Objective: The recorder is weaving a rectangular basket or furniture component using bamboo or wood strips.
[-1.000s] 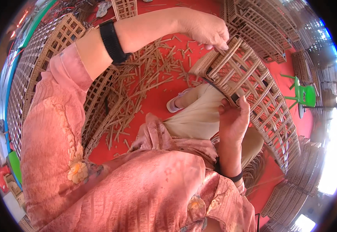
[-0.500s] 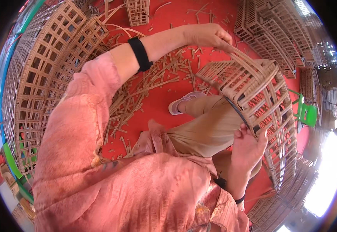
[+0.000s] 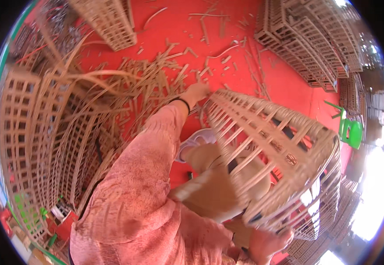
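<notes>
A tall, open-lattice woven basket (image 3: pixel 267 132) lies tilted across my lap, its narrow end pointing away to the left and its wide end toward the right. At the narrow end, my left hand (image 3: pixel 197 92) is closed against the corner, its fingertips partly blurred. Beneath the wide end, my right hand (image 3: pixel 269 244) grips the lower rim with the thumb showing; the basket hides its other fingers.
Cut strips (image 3: pixel 156 75) litter the red floor (image 3: pixel 236 26). Large lattice baskets (image 3: pixel 37 128) stand close on my left, with another basket (image 3: pixel 108 22) farther away. Stacked baskets (image 3: pixel 306 44) rise at the far right, near a green chair (image 3: pixel 350 130).
The basket has turned, its narrow end swinging left and its wide end lower over my lap. My left hand has come down and left; my right hand has moved lower. The view has shifted.
</notes>
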The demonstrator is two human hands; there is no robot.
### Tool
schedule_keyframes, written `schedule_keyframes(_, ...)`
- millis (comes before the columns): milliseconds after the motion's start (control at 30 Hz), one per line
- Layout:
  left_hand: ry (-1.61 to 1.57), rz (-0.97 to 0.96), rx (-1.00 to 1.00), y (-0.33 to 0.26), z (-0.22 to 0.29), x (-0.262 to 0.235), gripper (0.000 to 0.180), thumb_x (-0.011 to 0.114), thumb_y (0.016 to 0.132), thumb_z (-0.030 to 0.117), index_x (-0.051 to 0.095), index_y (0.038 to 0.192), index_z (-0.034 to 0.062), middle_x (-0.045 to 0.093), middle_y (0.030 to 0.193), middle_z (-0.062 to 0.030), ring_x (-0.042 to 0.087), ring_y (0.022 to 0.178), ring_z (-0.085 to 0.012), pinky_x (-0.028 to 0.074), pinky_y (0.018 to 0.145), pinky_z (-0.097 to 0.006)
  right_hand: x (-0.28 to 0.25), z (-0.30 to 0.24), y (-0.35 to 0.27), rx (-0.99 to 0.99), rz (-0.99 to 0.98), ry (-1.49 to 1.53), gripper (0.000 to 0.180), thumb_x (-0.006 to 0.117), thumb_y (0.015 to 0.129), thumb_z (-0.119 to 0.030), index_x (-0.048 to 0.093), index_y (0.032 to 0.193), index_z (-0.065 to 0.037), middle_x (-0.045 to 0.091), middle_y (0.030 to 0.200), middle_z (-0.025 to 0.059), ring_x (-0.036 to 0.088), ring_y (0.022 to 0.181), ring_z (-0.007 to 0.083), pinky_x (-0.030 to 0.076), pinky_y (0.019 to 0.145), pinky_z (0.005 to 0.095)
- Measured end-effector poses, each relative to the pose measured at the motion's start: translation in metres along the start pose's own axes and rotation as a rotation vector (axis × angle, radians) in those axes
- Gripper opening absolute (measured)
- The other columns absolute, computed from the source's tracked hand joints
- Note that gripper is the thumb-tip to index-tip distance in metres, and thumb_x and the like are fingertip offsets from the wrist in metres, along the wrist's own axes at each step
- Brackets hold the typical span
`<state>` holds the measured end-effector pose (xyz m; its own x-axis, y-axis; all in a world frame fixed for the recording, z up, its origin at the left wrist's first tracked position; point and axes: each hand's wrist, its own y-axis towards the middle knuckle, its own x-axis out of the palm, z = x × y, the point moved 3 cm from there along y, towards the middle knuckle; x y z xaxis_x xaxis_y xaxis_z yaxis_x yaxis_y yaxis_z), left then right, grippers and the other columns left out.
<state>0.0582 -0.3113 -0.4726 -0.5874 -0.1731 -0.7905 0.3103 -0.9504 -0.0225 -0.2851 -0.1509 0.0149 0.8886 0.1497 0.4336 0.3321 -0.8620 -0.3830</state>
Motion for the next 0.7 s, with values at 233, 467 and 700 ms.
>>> schedule_keyframes(233,0.077,-0.203,-0.027,0.011,0.002,0.060,0.027,0.054,0.088,0.019,0.075,0.100,0.0068,0.073,0.100,-0.0185,0.071,0.098,-0.0384,0.056,0.081,-0.051,0.006,-0.017,-0.021,0.173,0.051,-0.120,0.051,0.068,0.091,-0.039,0.053,0.132,-0.011,0.053,0.130,0.0064,0.050,0.110,0.0217,0.039,0.096,0.0391)
schedule_keyframes(467,-1.714,-0.096,-0.369,-0.021,0.067,-0.061,0.027,0.058,0.098,0.021,0.071,0.116,0.0053,0.070,0.110,-0.0161,0.066,0.105,-0.0273,0.052,0.091,-0.038,0.009,-0.009,-0.005,0.276,-0.035,-0.148,0.042,0.066,0.094,-0.035,0.057,0.125,-0.008,0.056,0.121,0.0047,0.052,0.108,0.0174,0.040,0.097,0.0350)
schedule_keyframes(700,-0.550,0.452,-0.521,-0.132,0.020,-0.208,0.029,0.059,0.101,0.022,0.066,0.120,0.0021,0.065,0.116,-0.0117,0.062,0.108,-0.0210,0.050,0.092,-0.034,0.018,0.013,-0.002,0.320,-0.306,-0.146,0.034,0.064,0.096,-0.032,0.061,0.117,-0.004,0.060,0.112,0.0030,0.053,0.106,0.0131,0.040,0.098,0.0309)
